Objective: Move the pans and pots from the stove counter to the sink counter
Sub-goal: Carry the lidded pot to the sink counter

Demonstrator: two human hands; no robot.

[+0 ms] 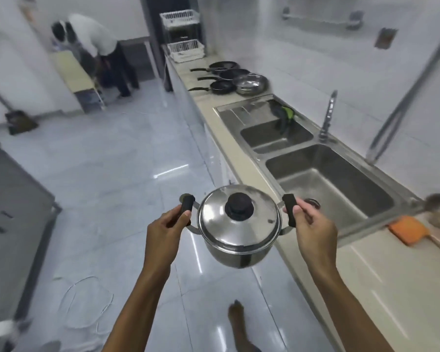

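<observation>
I carry a steel pot [235,252] with a steel lid and black knob [239,206] over the floor, just left of the counter edge. My left hand [167,226] grips its left black handle and my right hand [311,224] grips the right one. Far along the counter [208,102], beyond the sink, lie three black frying pans [222,86] with handles pointing left, and a steel bowl-shaped pan [250,83] beside them.
A double steel sink [323,179] with a tap [328,115] fills the counter's middle. An orange cloth [408,229] lies on the near counter. White dish racks [186,50] stand at the far end. A person [97,47] bends over at the back left. A grey cabinet [13,212] stands left.
</observation>
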